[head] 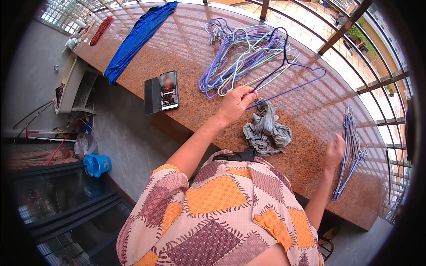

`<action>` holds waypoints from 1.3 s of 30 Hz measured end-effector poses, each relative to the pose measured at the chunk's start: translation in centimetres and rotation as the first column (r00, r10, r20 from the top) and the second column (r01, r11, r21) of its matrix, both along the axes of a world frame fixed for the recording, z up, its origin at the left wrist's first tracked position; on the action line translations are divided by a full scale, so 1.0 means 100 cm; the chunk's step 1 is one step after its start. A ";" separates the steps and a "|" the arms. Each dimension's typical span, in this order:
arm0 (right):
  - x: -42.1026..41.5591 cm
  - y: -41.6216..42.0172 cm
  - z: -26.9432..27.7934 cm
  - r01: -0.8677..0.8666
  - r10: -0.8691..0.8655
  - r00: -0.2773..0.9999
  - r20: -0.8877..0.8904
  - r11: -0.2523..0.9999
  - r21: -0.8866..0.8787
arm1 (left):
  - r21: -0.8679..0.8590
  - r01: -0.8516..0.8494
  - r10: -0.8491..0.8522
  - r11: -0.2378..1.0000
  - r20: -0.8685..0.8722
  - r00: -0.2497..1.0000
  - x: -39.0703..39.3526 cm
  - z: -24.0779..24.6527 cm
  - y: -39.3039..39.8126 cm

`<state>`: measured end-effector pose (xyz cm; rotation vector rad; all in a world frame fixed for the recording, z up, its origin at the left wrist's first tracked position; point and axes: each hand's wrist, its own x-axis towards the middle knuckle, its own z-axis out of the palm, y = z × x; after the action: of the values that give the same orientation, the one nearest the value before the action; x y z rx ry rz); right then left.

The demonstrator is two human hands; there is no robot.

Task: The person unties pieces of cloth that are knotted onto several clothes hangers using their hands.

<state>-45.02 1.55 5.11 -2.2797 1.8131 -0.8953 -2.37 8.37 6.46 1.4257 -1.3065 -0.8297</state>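
Observation:
My left hand [237, 101] is closed on the lower corner of a dark purple clothes hanger [284, 97], whose hook points away from me. Beyond it lies a tangled heap of purple, pale green and cream hangers [246, 56] on the speckled granite countertop [199, 123]. A crumpled grey cloth [268, 131] lies close to my body, just below the held hanger. My right hand [333, 153] is above the counter at the right, beside a smaller group of purple and pale blue hangers [347, 159]. It appears to hold nothing, and its fingers are blurred.
A phone [169, 89] in an open flip case lies near the counter edge. Farther left are a folded blue cloth [139, 41] and a red fuzzy object [101, 31]. Metal bars [344, 30] run along the far side. A blue bucket [97, 165] stands on the floor at left.

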 end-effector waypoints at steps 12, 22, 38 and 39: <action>0.192 0.051 -0.014 -0.529 0.557 0.831 -0.005 0.792 0.305 | 0.028 0.046 -0.048 0.999 0.080 0.996 0.001 0.006 0.025; 0.110 0.052 -0.003 -0.299 -0.154 0.426 0.892 0.906 0.299 | 0.145 0.228 -0.201 0.963 -0.177 0.963 -0.025 0.016 0.026; 0.114 0.031 0.073 -0.359 0.362 0.932 0.032 0.931 -0.064 | -0.013 0.408 -0.393 0.913 0.240 0.888 -0.038 0.030 0.047; 0.113 0.030 0.070 -0.361 0.367 0.929 0.038 0.925 -0.116 | -0.013 0.404 -0.390 0.915 0.233 0.891 -0.037 0.030 0.049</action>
<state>-33.71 4.52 12.14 -2.5066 1.2787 -0.9967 -6.09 13.27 9.50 1.2464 -1.8249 -0.9009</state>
